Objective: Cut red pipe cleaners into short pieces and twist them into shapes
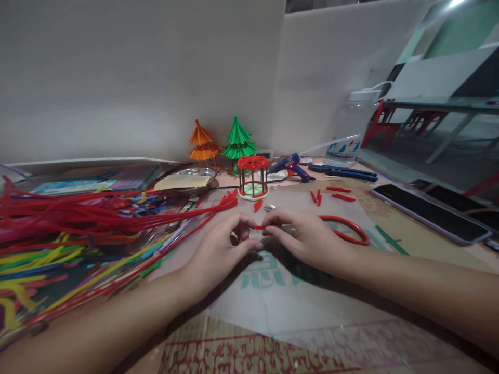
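Observation:
Near the middle of the work surface, a short piece of red pipe cleaner [260,227] spans the gap between my two hands. My left hand [230,241] has its index finger at one end, the thumb curled below. At the other end, my right hand [298,234] pinches it between thumb and fingertips. Beneath the right hand lies a tool with a looped red handle [356,231] and a metal tip; the hand hides its middle. Just beyond stands a small red-topped pavilion [253,176] with brown posts on a pale round base. Cut red pieces [343,197] lie to the right.
Bundled red pipe cleaners [117,218] and multicoloured ones [42,259] spread on the left. Orange [200,140] and green [238,137] tiered models stand by the wall. A blue glue gun [292,167], water bottle [345,130] and phone [424,210] sit on the right.

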### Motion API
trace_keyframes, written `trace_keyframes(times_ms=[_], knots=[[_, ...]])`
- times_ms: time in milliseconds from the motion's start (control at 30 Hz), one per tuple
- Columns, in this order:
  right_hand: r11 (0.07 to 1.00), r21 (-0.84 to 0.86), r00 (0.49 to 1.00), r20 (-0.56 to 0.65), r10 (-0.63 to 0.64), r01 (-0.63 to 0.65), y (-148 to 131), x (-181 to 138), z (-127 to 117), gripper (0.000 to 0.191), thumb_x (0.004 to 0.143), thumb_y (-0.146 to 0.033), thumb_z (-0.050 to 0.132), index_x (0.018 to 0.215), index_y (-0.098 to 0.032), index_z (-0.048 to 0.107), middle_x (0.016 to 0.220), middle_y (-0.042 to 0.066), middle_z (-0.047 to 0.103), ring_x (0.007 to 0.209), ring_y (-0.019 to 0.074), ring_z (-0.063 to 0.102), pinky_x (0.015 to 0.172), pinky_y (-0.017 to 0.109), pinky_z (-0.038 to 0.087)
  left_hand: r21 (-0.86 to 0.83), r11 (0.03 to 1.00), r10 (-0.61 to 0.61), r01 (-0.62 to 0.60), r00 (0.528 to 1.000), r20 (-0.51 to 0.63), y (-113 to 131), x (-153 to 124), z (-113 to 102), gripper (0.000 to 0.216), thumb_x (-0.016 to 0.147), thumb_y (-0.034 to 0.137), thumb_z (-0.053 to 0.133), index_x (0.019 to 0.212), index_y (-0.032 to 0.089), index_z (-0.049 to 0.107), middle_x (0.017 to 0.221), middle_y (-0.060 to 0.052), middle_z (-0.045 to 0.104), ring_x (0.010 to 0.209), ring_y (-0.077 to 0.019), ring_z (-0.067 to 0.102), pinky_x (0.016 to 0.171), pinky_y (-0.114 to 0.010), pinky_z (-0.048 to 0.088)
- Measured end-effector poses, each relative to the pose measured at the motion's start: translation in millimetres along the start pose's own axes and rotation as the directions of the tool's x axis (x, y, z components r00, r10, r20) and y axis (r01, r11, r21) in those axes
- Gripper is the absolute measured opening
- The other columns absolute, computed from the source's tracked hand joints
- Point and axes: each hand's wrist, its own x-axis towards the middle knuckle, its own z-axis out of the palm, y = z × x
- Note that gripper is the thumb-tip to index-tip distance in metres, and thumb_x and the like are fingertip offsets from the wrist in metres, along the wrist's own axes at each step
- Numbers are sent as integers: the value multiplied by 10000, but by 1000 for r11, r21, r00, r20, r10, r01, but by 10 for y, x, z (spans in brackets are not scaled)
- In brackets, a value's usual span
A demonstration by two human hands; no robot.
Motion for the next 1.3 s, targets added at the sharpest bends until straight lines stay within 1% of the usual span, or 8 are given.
trace_keyframes(times_ms=[133,333,500,567,733,833,1033,1300], knots=[[1000,5,1000,10,-20,20,22,-24,50,133,939,-235,544,990,-235,666,910,8,740,810,164,672,732,270,473,-81,996,-37,37,999,4,-22,-29,33,196,793,279,717,960,195,657,795,13,618,710,-141,580,660,-257,488],[995,-42,996,-2,-94,94,25,-56,28,143,945,-198,536,1004,-215,666,917,16,742,816,155,680,720,253,480,-182,981,-68,73,997,32,50,-53,-6,153,871,270,644,965,187,731,940,-32,734,842,-160,662,776,-266,531],[981,-98,985,-11,-171,170,25,-60,20,177,960,-171,499,1040,-203,653,945,34,747,840,156,689,724,246,488,-340,914,-184,220,974,135,105,-64,1,198,858,245,648,1009,176,755,918,-41,765,745,-144,667,645,-233,544],[973,-126,981,-12,-194,191,23,-62,27,182,961,-166,494,1060,-199,644,947,38,747,840,160,691,725,249,490,-379,891,-207,250,967,150,102,-67,6,218,856,259,656,1026,172,759,926,-48,770,735,-140,663,637,-231,546],[925,-230,948,-26,-317,303,16,-73,46,189,942,-138,503,1058,-201,639,900,37,742,779,164,678,689,253,471,-367,908,-159,204,976,150,86,-69,6,207,859,256,660,1010,173,774,923,-50,774,748,-141,658,658,-231,549],[905,-232,928,-26,-372,357,18,-66,43,201,931,-106,503,1046,-198,640,880,30,737,766,153,668,683,243,463,-367,908,-158,201,977,142,92,-67,9,191,858,249,661,992,174,775,914,-45,774,730,-136,657,650,-227,549],[908,-174,921,-5,-389,382,23,-62,29,180,948,-115,489,1024,-169,643,951,65,705,852,158,648,740,255,490,-347,919,-150,186,980,128,99,-76,11,154,849,248,674,928,172,782,870,-31,774,694,-131,654,617,-213,543],[910,-157,918,-42,-394,383,2,-69,25,206,924,-85,513,1037,-173,660,937,37,754,824,137,691,726,226,513,-260,958,-100,120,991,87,112,-81,-15,163,860,257,675,946,175,787,882,-28,790,761,-162,695,682,-234,553]])
